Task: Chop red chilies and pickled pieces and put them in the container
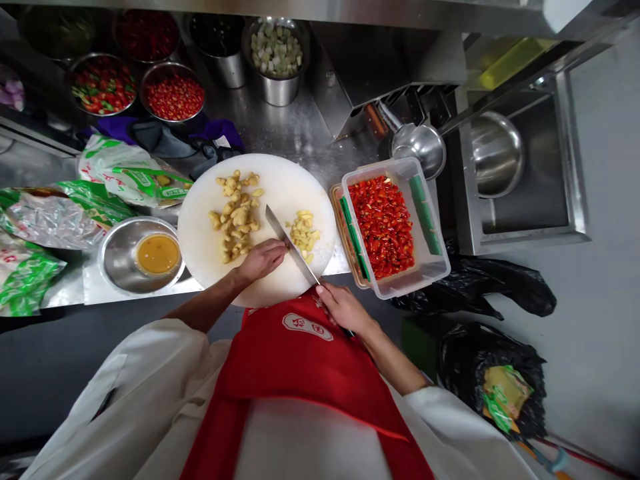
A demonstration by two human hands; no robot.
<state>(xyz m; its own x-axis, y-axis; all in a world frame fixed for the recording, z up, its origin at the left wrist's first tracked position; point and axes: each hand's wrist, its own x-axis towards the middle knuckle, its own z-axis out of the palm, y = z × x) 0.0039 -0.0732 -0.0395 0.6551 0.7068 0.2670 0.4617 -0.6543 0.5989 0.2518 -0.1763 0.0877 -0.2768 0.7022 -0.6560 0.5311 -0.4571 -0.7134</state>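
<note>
My right hand (343, 308) grips the handle of a kitchen knife (295, 251), whose long blade slants up and left across a round white cutting board (280, 175). Close against the blade's left side is my left hand (263, 259), fingers bent and pressed together on the board; whatever lies under the fingertips is hidden. Knobbly ginger roots (235, 217) are heaped on the board's left half, above my left hand. To the right of the blade lies a small pile of cut yellow ginger pieces (304, 233).
Right of the board stands a clear plastic tub (429, 263) of chopped red chillies. On the left are a steel bowl (116, 257) with brown liquid and green-white plastic bags (135, 167). Steel pots (281, 92) line the back. A sink (545, 163) and a bin bag (460, 360) are farther right.
</note>
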